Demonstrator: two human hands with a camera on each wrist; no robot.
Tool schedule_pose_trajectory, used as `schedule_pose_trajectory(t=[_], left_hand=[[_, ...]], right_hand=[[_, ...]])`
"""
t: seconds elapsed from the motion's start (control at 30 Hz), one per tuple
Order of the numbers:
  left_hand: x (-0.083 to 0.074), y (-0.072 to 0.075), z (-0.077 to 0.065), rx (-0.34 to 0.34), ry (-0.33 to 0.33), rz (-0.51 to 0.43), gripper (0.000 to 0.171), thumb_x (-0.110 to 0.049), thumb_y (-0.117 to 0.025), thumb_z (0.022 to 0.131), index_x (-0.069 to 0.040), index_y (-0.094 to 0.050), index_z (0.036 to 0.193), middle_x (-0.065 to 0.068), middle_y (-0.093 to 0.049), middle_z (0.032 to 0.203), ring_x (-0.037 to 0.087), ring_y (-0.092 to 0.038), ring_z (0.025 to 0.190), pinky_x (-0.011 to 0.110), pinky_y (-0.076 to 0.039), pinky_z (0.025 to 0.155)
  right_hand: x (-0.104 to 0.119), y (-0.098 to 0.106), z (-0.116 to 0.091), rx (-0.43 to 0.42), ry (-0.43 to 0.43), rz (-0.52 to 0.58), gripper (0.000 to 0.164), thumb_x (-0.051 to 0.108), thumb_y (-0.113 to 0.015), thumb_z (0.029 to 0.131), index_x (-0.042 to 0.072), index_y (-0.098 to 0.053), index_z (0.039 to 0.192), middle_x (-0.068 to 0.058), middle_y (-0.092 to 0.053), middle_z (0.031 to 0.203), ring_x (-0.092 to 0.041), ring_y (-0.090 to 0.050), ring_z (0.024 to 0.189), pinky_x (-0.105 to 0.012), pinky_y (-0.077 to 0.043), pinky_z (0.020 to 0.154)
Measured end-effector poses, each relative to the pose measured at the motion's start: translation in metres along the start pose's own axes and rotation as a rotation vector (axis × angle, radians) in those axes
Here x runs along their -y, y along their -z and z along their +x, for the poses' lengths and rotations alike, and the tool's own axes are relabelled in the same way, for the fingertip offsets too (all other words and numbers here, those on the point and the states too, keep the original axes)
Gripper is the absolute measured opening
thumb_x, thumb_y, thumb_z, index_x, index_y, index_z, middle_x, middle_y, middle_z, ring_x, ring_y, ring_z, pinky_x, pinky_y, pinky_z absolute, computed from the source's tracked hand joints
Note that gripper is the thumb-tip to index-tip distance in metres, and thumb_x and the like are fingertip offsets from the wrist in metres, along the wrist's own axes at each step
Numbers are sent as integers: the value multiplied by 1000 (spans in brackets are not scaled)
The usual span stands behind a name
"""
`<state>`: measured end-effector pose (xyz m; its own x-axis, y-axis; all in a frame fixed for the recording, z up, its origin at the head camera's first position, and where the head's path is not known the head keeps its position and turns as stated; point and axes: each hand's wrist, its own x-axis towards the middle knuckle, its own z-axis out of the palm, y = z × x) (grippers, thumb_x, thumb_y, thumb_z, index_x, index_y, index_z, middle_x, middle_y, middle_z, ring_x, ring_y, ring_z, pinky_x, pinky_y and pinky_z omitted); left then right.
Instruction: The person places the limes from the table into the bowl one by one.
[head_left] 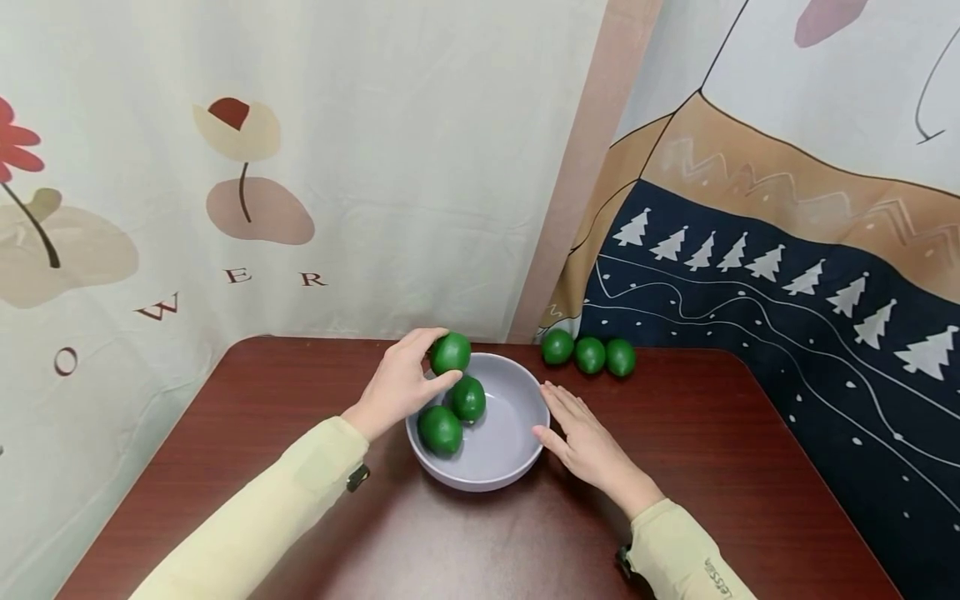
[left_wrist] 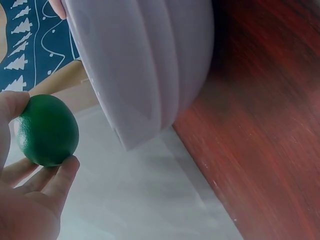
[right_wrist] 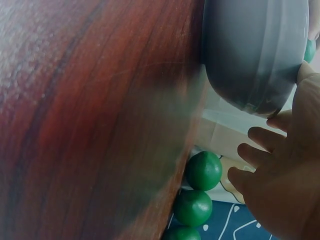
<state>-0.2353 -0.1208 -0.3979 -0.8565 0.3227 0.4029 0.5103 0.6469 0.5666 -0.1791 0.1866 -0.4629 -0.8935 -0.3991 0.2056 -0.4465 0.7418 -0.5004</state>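
Note:
My left hand (head_left: 405, 377) pinches a green lime (head_left: 451, 353) between thumb and fingers, above the far left rim of a pale grey-purple bowl (head_left: 510, 425). In the left wrist view that lime (left_wrist: 47, 131) is gripped at the fingertips, beside the bowl's outer wall (left_wrist: 130, 65). Two more limes, one nearer the middle (head_left: 468, 398) and one lower left (head_left: 440, 430), lie inside the bowl. With fingers extended, my right hand (head_left: 592, 446) rests against the bowl's right side; in the right wrist view some of its fingertips touch the bowl (right_wrist: 250, 50).
Behind the bowl to the right, three limes stand in a row near the back edge of the dark red wooden table (head_left: 690, 467): left (head_left: 557, 347), middle (head_left: 590, 355) and right (head_left: 620, 357). A printed curtain (head_left: 420, 167) hangs behind the table.

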Motion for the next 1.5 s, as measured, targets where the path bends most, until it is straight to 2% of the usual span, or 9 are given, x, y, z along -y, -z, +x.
schedule_pose_trajectory(t=[0.53, 0.97, 1.2, 1.5], left_hand=[[-17, -8, 6, 37, -25, -16, 59, -26, -84, 86, -4, -62, 137, 10, -64, 133, 25, -65, 111, 41, -57, 94], [-27, -18, 10, 56, -73, -6, 59, -26, -85, 87, -2, -62, 135, 12, -64, 133, 25, -64, 110, 40, -56, 93], [-34, -20, 14, 74, -73, -3, 57, -25, -84, 88, -1, -62, 135, 13, -64, 133, 26, -65, 111, 41, -56, 94], [-43, -24, 16, 142, -40, 29, 58, -27, -83, 89, -3, -62, 136, 12, -64, 132, 25, -66, 108, 40, -57, 93]], right_hand=[[0, 0, 0, 3, -8, 11, 69, 34, -63, 103, 0, -38, 158, -21, -35, 164, -44, -29, 152, -60, -24, 123], [-2, -1, 0, 0, -8, 13, 68, 33, -63, 104, 0, -38, 158, -21, -35, 164, -44, -29, 152, -60, -23, 123], [-4, -2, 0, 11, -18, 15, 69, 34, -62, 104, 1, -37, 159, -20, -34, 165, -43, -29, 153, -59, -22, 124], [-5, -3, 0, 6, -9, 14, 69, 33, -63, 104, 0, -37, 158, -21, -35, 164, -43, -29, 152, -60, -22, 124]])
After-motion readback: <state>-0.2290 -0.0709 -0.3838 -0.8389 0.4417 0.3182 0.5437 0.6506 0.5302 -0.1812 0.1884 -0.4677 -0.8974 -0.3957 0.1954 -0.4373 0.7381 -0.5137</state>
